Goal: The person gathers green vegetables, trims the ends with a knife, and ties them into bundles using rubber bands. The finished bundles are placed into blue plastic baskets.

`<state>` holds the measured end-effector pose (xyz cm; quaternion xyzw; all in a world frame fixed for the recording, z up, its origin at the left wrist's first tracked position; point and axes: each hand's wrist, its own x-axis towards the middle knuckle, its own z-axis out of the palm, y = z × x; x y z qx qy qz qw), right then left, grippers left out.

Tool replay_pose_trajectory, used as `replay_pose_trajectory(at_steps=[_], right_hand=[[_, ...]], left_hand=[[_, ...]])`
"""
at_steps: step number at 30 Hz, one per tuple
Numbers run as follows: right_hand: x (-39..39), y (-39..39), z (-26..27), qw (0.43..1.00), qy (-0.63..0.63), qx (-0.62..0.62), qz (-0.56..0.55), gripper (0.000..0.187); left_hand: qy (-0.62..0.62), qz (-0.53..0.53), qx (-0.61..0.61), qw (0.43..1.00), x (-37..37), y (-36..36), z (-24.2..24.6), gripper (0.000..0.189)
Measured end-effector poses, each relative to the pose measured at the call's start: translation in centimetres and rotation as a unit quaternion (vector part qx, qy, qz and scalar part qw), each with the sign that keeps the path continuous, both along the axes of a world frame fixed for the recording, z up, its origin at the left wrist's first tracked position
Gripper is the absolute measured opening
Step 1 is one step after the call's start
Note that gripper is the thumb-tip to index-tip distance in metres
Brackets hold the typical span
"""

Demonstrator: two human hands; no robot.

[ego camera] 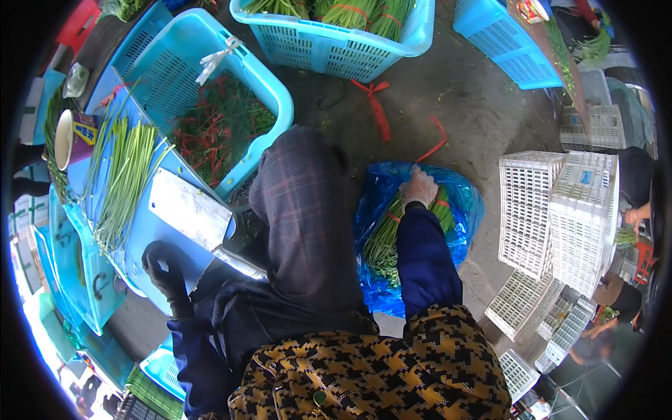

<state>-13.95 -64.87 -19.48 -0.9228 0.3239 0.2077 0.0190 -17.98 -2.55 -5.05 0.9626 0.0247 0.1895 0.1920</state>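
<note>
My left hand (164, 269), in a dark glove, rests at the near edge of a blue cutting board (181, 252), fingers curled and a gap between thumb and forefinger. Beside it lies a cleaver (189, 210) with a broad blade. Loose green stalks (123, 184) spread over the board's left side. My right hand (418, 186), in a thin translucent glove, reaches into a blue plastic bag (470, 210) on the floor. Under it are bundles of green stalks (383, 241) bound with red ties. Whether its fingers grip a bundle or the bag is hidden.
A blue crate (283, 105) with trimmings and red ties stands beyond the board. Another blue crate (336, 47) holds bundled stalks. Red tape (379, 113) lies on the floor. White crates (530, 210) are stacked at right. A paper cup (76, 139) sits left; other people work at right.
</note>
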Motion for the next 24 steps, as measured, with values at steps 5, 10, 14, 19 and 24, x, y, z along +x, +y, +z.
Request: replay_pose_trajectory(at_steps=[5,10,14,19,24], right_hand=[[4.3,2.7,-1.7,0.987,-0.045,0.152,0.022,0.054],[1.3,1.1,-1.1,0.952,-0.166,0.226,-0.118,0.061],[-6.0,-0.5,-0.6,0.916,-0.237,0.123,-0.299,0.068],[-11.4,4.4,-2.0,0.865,-0.189,0.199,-0.420,0.074],[-10.3,5.9,-5.4,0.825,-0.159,0.201,-0.504,0.083]], left_hand=[[0.018,0.016,0.000,1.000,-0.1,-0.2,0.5,0.021],[0.013,0.010,-0.003,1.000,1.1,-0.7,0.5,0.021],[-0.004,0.023,0.010,1.000,-0.4,-0.5,0.4,0.021],[0.007,0.040,-0.002,0.999,-0.3,-0.1,-0.1,0.022],[0.011,0.019,-0.008,1.000,0.6,0.6,-0.7,0.025]])
